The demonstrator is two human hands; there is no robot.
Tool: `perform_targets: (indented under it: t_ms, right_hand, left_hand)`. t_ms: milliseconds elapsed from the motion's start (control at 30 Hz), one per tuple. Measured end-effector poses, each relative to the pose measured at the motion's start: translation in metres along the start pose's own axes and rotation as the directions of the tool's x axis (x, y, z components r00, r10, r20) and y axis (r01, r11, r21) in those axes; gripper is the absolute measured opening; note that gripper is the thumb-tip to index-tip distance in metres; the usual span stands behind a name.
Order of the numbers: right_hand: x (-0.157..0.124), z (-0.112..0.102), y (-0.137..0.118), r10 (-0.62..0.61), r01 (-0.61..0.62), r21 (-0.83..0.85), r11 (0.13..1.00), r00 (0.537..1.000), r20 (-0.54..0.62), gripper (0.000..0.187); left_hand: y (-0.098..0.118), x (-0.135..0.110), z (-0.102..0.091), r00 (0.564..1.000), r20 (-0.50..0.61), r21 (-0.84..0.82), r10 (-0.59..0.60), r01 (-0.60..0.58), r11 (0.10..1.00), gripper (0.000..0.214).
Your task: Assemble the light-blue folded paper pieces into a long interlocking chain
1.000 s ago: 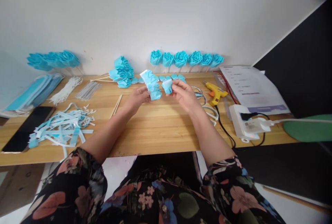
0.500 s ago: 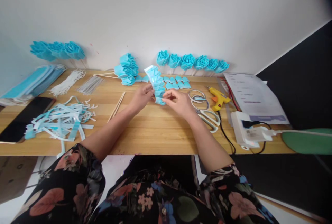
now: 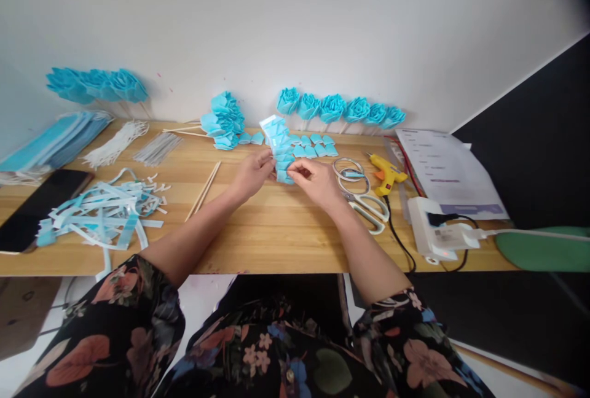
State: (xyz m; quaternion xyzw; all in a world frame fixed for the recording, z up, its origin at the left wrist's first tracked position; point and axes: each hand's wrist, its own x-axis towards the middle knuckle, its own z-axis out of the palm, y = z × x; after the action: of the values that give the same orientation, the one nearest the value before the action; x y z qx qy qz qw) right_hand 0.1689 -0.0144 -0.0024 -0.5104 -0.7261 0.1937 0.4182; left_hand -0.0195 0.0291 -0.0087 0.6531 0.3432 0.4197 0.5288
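Between my hands stands a strip of overlapping blue petals (image 3: 278,143), pale at its top end. My left hand (image 3: 253,172) is closed on the strip's left edge. At its lower right, my right hand (image 3: 313,178) pinches the bottom petal with thumb and forefinger. Just behind the strip, small folded blue petals (image 3: 314,150) lie in rows on the wooden table (image 3: 258,232). A bunch of blue fabric flowers (image 3: 224,120) rests behind my left hand. The scissors (image 3: 369,210) lie to the right of my right hand.
Right of the scissors are a yellow glue gun (image 3: 387,174), a white power strip (image 3: 433,232) and a paper sheet (image 3: 452,167). To the left lie wooden sticks (image 3: 203,192), blue-white scraps (image 3: 104,210) and a phone (image 3: 43,210). Blue flowers (image 3: 332,107) lean along the wall.
The bottom petal of the strip has been turned more upright between my fingers. My hands have barely shifted, and the whole view has moved slightly.
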Motion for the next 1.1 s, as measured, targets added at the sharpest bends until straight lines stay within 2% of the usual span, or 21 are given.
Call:
perform_targets:
  t_ms: [500, 767, 1100]
  right_hand:
    - [0.0009, -0.001, -0.0001, 0.0, -0.001, -0.028, 1.0, 1.0, -0.01, 0.008]
    - [0.0008, -0.0032, -0.0028, -0.008, 0.008, 0.038, 0.999, 1.0, 0.011, 0.008]
    - [0.0012, -0.0035, -0.0047, 0.002, -0.002, 0.012, 1.0, 1.0, 0.017, 0.009]
  left_hand:
    - [0.0002, -0.0009, 0.0033, 0.999, -0.009, -0.145, -0.053, 0.051, 0.988, 0.016]
    - [0.0058, -0.0027, 0.0025, 0.995, -0.067, -0.246, -0.072, 0.053, 0.968, 0.016]
    - [0.0023, -0.002, 0.0068, 0.999, -0.039, -0.143, -0.025, 0.019, 0.99, 0.014]
